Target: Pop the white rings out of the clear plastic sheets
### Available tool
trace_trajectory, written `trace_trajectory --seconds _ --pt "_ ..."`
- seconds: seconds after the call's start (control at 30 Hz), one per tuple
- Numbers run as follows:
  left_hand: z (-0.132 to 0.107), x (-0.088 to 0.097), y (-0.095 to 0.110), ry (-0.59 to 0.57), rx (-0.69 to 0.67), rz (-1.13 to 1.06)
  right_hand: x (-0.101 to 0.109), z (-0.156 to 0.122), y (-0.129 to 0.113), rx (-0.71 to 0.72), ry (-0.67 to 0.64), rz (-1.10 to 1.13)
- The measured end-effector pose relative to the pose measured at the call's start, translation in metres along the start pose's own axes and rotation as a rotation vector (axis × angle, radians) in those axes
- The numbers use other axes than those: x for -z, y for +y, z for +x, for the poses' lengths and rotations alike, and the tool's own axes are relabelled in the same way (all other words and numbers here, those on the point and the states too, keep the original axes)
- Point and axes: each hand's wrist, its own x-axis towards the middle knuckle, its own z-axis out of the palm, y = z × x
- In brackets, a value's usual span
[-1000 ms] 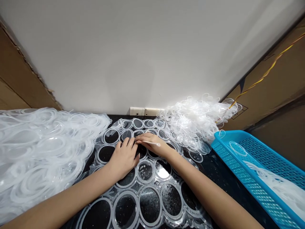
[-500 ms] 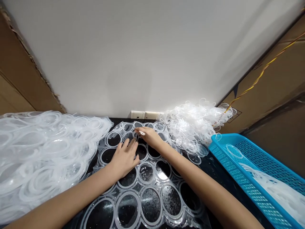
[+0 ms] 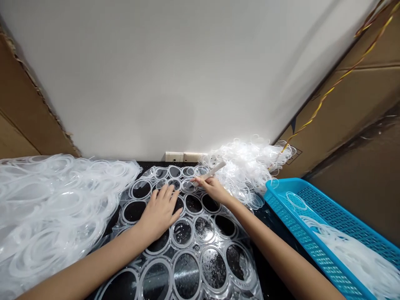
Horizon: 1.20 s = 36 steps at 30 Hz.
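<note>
A clear plastic sheet [image 3: 200, 246] punched with several round holes lies on a black speckled surface in front of me. My left hand [image 3: 159, 210] rests flat on the sheet, fingers stretched out and spread. My right hand [image 3: 211, 186] is closed around a thin white stick [image 3: 213, 171], whose lower tip touches the sheet near its far holes. The stick slants up and to the right.
A big heap of clear punched sheets [image 3: 46, 208] fills the left. A pile of loose white plastic rings [image 3: 250, 164] lies at the back right. A blue mesh basket [image 3: 290, 216] holding white rings stands on the right. Cardboard boxes [image 3: 353, 96] flank a white wall.
My right hand has shifted right along the sheet's far rows and tilted the white stick upright so it points up to the right. My left hand stays flat on the sheet.
</note>
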Motion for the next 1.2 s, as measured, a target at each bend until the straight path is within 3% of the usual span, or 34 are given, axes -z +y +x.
trace_trajectory --seconds 0.07,0.2,0.4,0.7,0.83,1.03,1.2 --pt "0.009 -0.004 0.012 0.021 -0.073 -0.051 -0.002 -0.005 0.007 -0.007 -0.027 0.021" --pt "0.031 -0.011 0.021 -0.015 -0.095 -0.158 -0.003 -0.004 0.019 -0.02 0.11 0.095" --pt "0.05 -0.017 -0.002 -0.009 -0.123 -0.258 0.002 -0.003 0.03 -0.085 0.153 0.073" --pt "0.05 -0.019 -0.013 0.008 -0.139 -0.321 0.0 -0.003 0.032 -0.067 0.163 0.052" --pt "0.052 -0.015 -0.026 -0.038 -0.225 -0.337 0.001 -0.002 0.033 -0.058 0.173 0.105" --pt "0.059 -0.016 -0.04 -0.067 -0.335 -0.275 0.009 -0.002 0.01 -0.046 0.217 0.196" --pt "0.061 -0.015 -0.038 -0.049 -0.333 -0.272 0.044 -0.009 -0.03 0.058 0.324 0.244"
